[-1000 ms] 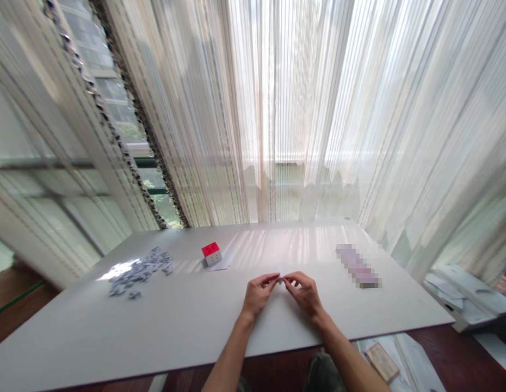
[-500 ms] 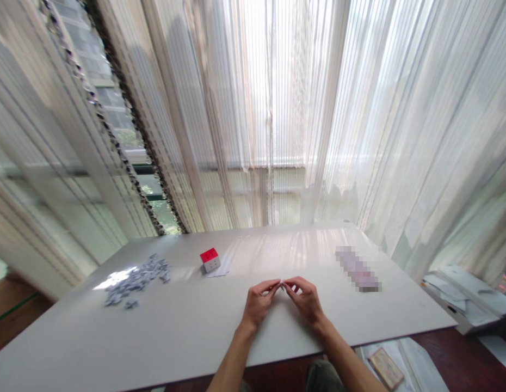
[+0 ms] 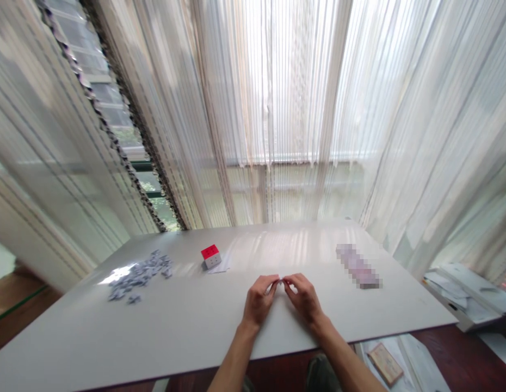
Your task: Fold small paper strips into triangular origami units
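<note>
My left hand (image 3: 261, 296) and my right hand (image 3: 302, 295) meet over the front middle of the white table (image 3: 175, 332). Thumbs and fingertips of both pinch one small pale piece (image 3: 281, 281), perhaps folded paper; the fingers hide most of it. To the left lies a loose pile of small grey-blue pieces (image 3: 142, 275), too small to make out well. Between the pile and my hands stands a cube (image 3: 211, 257) with a red top and white side marked with dark dots. White paper sheets (image 3: 221, 267) lie partly under or beside the cube.
A blurred pinkish object (image 3: 358, 267) lies on the table's right part. Sheer curtains (image 3: 269, 109) hang behind the far edge. Below the front edge is a small tan box (image 3: 386, 363) on a pale surface. Papers in a white container (image 3: 452, 291) stand at the right.
The view has shifted slightly. Both hands stay together in the same pinch, with the small piece turned a little between the fingertips.
</note>
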The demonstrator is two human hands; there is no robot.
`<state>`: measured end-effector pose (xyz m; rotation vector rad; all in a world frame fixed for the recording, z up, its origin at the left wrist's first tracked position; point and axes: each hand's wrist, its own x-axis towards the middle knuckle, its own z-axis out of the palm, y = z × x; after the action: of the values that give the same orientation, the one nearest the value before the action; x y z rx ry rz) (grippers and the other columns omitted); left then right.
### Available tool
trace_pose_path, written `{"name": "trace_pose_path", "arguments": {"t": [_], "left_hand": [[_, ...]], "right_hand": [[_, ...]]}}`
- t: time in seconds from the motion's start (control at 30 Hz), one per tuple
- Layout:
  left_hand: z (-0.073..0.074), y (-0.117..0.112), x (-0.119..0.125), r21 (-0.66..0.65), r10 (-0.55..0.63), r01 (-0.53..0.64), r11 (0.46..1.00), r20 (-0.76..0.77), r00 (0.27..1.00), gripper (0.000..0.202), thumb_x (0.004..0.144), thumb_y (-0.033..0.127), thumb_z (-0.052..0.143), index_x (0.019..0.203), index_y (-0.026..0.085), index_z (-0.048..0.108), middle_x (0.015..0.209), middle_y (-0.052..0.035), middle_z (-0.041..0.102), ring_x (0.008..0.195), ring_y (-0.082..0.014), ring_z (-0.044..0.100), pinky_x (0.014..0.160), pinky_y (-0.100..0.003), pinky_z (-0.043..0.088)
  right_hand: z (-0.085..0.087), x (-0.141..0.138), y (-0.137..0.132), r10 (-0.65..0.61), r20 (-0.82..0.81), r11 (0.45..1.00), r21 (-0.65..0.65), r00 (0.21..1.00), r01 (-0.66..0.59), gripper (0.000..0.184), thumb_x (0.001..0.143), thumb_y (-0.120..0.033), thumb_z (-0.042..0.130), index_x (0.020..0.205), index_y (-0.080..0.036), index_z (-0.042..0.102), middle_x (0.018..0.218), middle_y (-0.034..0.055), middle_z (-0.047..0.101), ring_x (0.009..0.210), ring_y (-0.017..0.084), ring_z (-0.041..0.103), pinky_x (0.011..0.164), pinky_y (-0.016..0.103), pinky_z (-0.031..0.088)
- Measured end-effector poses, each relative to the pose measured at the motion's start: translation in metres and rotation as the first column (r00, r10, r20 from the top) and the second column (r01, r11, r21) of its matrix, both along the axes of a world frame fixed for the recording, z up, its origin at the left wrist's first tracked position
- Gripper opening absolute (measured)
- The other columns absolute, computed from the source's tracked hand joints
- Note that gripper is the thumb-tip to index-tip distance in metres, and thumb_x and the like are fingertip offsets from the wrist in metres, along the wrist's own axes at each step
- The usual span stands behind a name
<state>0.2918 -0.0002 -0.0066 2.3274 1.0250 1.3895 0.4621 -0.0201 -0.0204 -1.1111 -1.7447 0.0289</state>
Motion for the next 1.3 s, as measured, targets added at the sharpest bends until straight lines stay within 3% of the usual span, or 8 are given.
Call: {"name": "trace_pose_path", "arguments": {"t": [0.17,0.37,0.57,0.73,0.9,1.03,1.17,1.3], "left_hand": [[0.002,-0.003,0.001,0.047,0.009,-0.007,0.999,-0.032,0.999,0.023,0.089,0.016,0.053,0.107,0.024,0.066,0.104,-0.006,0.07,0.099,-0.0201,0.065,0.088,-0.037,0.055],[0.009,-0.008,0.002,-0.016,-0.016,0.015,1.0,-0.02,1.0,0.021,0.09,0.018,0.053,0.105,0.024,0.067,0.104,-0.0062,0.07,0.099,-0.021,0.065,0.088,-0.038,0.054],[0.015,-0.011,0.002,-0.061,-0.01,0.011,0.998,0.02,1.0,0.019,0.09,0.023,0.053,0.103,0.024,0.067,0.097,-0.0065,0.07,0.094,-0.0217,0.065,0.087,-0.039,0.053],[0.011,-0.01,0.003,-0.08,-0.032,0.035,0.996,0.038,0.999,0.022,0.089,0.023,0.054,0.108,0.024,0.064,0.107,-0.007,0.068,0.098,-0.0217,0.064,0.082,-0.037,0.055],[0.008,-0.009,0.004,-0.095,-0.009,0.008,0.995,-0.01,1.0,0.038,0.083,0.025,0.061,0.121,0.022,0.054,0.112,-0.0084,0.065,0.105,-0.0234,0.062,0.093,-0.042,0.05],[0.01,-0.011,0.004,-0.096,-0.019,0.015,0.995,-0.036,0.999,0.029,0.085,0.027,0.058,0.113,0.022,0.057,0.109,-0.0084,0.066,0.105,-0.024,0.062,0.095,-0.042,0.048],[0.012,-0.012,0.006,-0.163,-0.006,0.004,0.987,-0.012,1.0,0.015,0.09,0.028,0.05,0.099,0.022,0.059,0.09,-0.0056,0.068,0.086,-0.0214,0.066,0.083,-0.037,0.052],[0.011,-0.008,0.005,-0.296,0.013,0.025,0.955,0.126,0.992,0.014,0.091,0.033,0.048,0.091,0.021,0.056,0.079,-0.0024,0.067,0.072,-0.0177,0.066,0.07,-0.03,0.054]], "right_hand": [[0.003,0.0,-0.002,-0.046,0.059,0.999,0.015,0.997,0.045,0.013,0.086,-0.015,0.058,0.092,-0.022,0.067,0.083,0.0046,0.067,0.081,0.02,0.062,0.076,0.031,0.051],[0.009,0.0,-0.007,-0.026,0.07,0.999,-0.027,0.997,0.028,0.017,0.088,-0.015,0.055,0.095,-0.022,0.068,0.085,0.0063,0.067,0.083,0.021,0.062,0.076,0.033,0.051],[0.009,0.0,-0.005,0.032,-0.032,0.999,-0.022,0.999,-0.032,0.014,0.089,-0.021,0.056,0.093,-0.023,0.069,0.084,0.0066,0.067,0.08,0.021,0.062,0.073,0.032,0.052],[0.007,-0.001,-0.003,0.027,-0.115,0.998,-0.053,0.993,-0.033,0.014,0.089,-0.027,0.056,0.088,-0.021,0.068,0.079,0.0056,0.066,0.074,0.019,0.061,0.07,0.032,0.051],[0.006,0.001,0.0,0.0,-0.218,0.996,-0.083,0.976,-0.019,0.018,0.088,-0.033,0.058,0.089,-0.019,0.069,0.077,0.0052,0.068,0.066,0.018,0.061,0.065,0.031,0.051],[0.008,0.002,-0.001,0.011,-0.269,0.994,-0.105,0.963,-0.041,0.021,0.089,-0.035,0.057,0.09,-0.019,0.07,0.08,0.0063,0.07,0.067,0.018,0.062,0.065,0.032,0.052],[0.014,0.0,-0.005,0.044,-0.272,0.991,-0.108,0.961,-0.076,0.019,0.089,-0.032,0.056,0.093,-0.02,0.07,0.083,0.0072,0.069,0.072,0.019,0.062,0.068,0.032,0.053],[0.018,-0.002,-0.008,0.095,-0.246,0.989,-0.09,0.965,-0.12,0.02,0.085,-0.031,0.061,0.1,-0.021,0.069,0.093,0.0093,0.068,0.081,0.021,0.062,0.07,0.034,0.054]]}}
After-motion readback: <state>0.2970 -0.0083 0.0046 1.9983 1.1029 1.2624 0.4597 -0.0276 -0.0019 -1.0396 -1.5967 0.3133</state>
